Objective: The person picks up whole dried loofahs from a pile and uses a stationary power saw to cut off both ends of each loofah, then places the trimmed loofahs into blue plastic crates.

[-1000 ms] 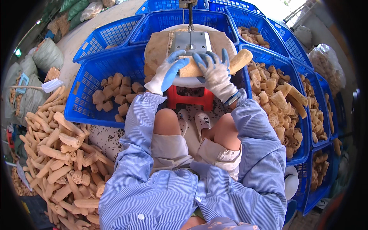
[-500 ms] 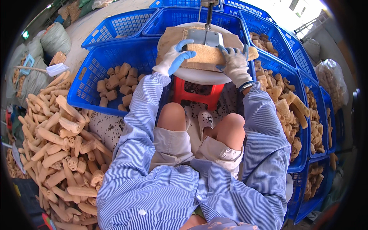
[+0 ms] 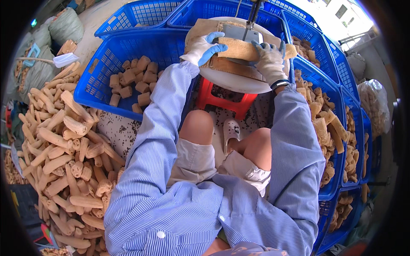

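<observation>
We're finding the tan loofah (image 3: 239, 49) lying crosswise b/w two gloved hands, nr. side of a dark upright machine post (image 3: 253, 16) & its grey plate (image 3: 232, 31). Left hand (image 3: 202, 49) is holding the left end, thumb on nr. edge, fingers at the far edge. Right hand (image 3: 270, 60) is gripping toward the other end, fingers over the top; a short length is sticking out past it. We aren't able to tell how tightly either is squeezing, or if the loofah is touching the brown board (image 3: 197, 32) below.

Board is resting on a round white worktop (image 3: 241, 84), w/ a red stool (image 3: 222, 102) standing underneath. To the left we're seeing a blue basket (image 3: 95, 91) holding short cut pcs. (image 3: 145, 77); nearer us, a big heap of whole loofahs (image 3: 55, 141) is spreading beside it. To the right, another blue basket (image 3: 322, 79) is holding irregular pcs. (image 3: 320, 128), w/ more baskets standing alongside. Beyond those, a clear plastic bag (image 3: 373, 104) is bulging w/ tan stuff. Dark flecks are dotting the pale floor (image 3: 113, 130) nr. a white clog (image 3: 231, 130).
</observation>
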Motion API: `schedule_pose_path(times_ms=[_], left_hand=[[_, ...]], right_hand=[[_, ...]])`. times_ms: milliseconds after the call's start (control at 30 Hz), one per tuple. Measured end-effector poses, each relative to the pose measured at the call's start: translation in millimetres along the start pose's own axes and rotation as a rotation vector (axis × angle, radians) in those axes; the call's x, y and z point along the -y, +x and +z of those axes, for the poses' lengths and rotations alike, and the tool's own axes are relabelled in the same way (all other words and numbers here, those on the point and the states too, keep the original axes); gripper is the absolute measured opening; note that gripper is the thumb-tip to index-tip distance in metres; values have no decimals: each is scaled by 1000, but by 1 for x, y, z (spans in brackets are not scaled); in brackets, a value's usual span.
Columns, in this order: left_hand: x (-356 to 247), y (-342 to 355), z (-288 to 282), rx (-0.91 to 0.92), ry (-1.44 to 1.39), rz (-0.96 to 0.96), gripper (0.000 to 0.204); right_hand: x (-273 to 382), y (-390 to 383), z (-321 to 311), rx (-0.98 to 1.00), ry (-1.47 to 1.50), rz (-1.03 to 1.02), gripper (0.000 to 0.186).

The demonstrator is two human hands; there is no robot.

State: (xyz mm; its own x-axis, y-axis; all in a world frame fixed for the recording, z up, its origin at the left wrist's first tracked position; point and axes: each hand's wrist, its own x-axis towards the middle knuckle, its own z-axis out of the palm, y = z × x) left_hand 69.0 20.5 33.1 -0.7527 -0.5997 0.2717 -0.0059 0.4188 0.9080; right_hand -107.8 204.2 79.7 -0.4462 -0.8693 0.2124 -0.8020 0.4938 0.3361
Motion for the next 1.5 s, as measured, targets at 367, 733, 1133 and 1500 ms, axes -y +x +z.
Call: schedule_pose_path(times_ms=[367, 733, 1133, 1500], left_hand=[[-8, 3, 6, 5, -48, -28, 53], [17, 40, 19, -88, 6, 79, 51], [31, 79, 22, -158, 41, -32, 53], [12, 14, -63, -849, 435, -182, 113]], right_hand=[[-8, 21, 14, -1, -98, -44, 88], [-13, 54, -4, 170, -124, -32, 91], [-27, 90, 8, 146, 19, -59, 81], [-31, -2, 31, -227, 242, -4, 85]])
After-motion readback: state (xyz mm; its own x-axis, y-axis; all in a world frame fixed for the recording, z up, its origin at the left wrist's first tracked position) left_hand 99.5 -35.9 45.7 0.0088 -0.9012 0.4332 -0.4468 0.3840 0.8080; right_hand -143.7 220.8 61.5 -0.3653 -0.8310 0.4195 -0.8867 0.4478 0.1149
